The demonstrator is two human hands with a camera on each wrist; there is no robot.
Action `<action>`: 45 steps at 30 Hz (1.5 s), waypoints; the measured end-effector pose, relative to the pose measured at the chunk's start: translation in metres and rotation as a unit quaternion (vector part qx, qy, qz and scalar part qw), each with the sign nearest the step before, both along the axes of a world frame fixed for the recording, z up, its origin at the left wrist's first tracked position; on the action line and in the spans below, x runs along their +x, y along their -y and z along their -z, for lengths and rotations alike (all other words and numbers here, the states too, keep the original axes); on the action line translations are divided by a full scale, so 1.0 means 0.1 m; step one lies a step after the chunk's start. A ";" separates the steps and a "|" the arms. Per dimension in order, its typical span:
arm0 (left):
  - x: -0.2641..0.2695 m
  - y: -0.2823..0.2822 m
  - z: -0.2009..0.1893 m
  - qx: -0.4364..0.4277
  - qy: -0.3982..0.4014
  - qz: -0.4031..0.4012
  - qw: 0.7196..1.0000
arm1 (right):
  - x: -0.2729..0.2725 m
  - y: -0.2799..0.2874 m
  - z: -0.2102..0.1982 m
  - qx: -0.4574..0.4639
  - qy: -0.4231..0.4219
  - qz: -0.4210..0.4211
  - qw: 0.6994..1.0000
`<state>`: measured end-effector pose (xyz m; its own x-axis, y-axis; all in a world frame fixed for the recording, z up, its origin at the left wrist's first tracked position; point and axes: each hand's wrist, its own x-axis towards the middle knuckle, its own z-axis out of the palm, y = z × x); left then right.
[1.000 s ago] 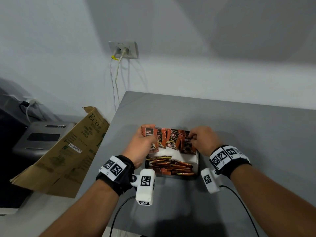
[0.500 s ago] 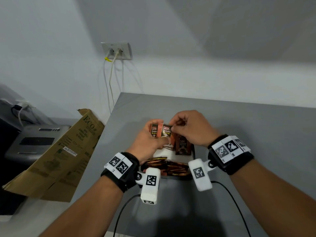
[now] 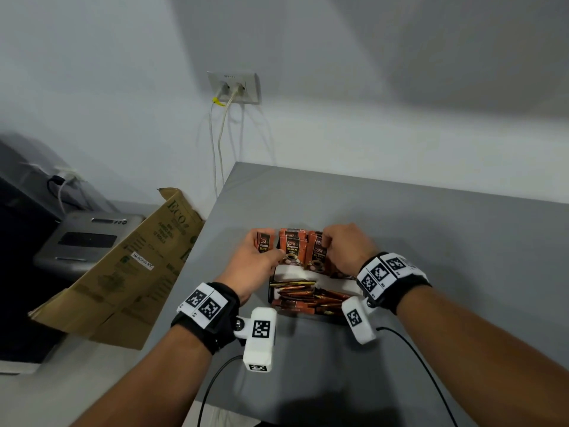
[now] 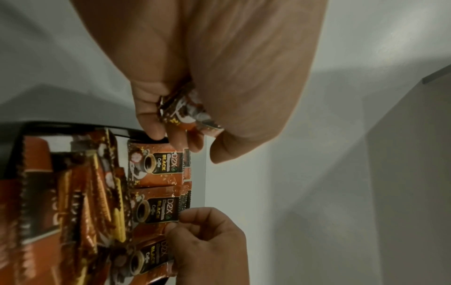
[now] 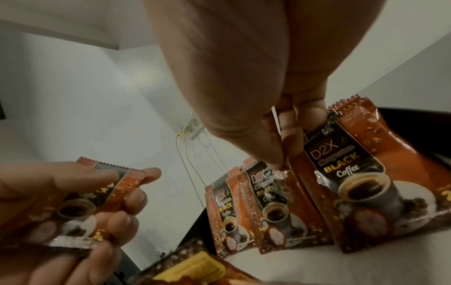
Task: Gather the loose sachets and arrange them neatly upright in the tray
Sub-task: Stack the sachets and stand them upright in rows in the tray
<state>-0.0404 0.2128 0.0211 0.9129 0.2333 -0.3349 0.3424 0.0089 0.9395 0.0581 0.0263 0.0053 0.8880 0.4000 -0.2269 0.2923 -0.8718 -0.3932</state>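
1. Head view: the black tray [image 3: 271, 292] sits on the grey counter [image 3: 431, 229] between both wrists; a row of upright coffee sachets [image 3: 292, 251] stands along its far side, and loose sachets [image 3: 311, 295] lie flat and jumbled in its near half; half a second ago both hands met over one sachet near the row's middle, and now they have parted; the left hand [image 3: 255, 263] pinches a single sachet [image 3: 263, 244] at the row's left end, while the right hand [image 3: 346, 251] curls its fingers on the tops of the right-hand sachets; I judge one more piece is being seated, with the flat pile yet to be stood up; the tray's right side is hidden under the right wrist.

2. Left wrist view: the left hand [image 4: 219, 81] grips the single sachet [image 4: 186, 113] between thumb and fingers, just beside the tray's dark rim [image 4: 80, 126]; the right hand's fingers [image 4: 207, 229] pinch a standing sachet's top edge; the bottom-left pile is blurred.

3. Right wrist view: the right hand [image 5: 266, 119] nips the crimped top of an upright sachet [image 5: 275, 208]; which one exactly is hard to tell; the left hand [image 5: 73, 208] is cut off at the frame's edge, its sachet [image 5: 102, 190] partly covered by fingers.
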 end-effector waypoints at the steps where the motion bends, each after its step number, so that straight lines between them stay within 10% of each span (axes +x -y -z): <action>1: -0.01 0.00 0.00 0.002 0.000 0.002 1.000 | 0.01 0.00 0.00 -0.007 0.003 -0.003 1.000; 12: -0.02 0.03 -0.02 -0.036 -0.022 0.005 0.999 | 0.03 -0.01 0.05 0.000 0.046 -0.001 0.999; 20: 0.07 0.14 0.02 -0.021 0.036 0.047 0.998 | -0.16 -0.04 -0.46 0.276 -0.097 -0.028 0.956; 29: 0.13 -0.10 0.14 0.076 -0.013 -0.086 0.993 | 0.01 -0.20 -0.27 0.136 -0.015 -0.017 0.990; 45: -0.04 -0.25 0.12 0.112 -0.019 -0.049 0.992 | 0.00 -0.50 0.02 0.041 -0.001 -0.057 0.998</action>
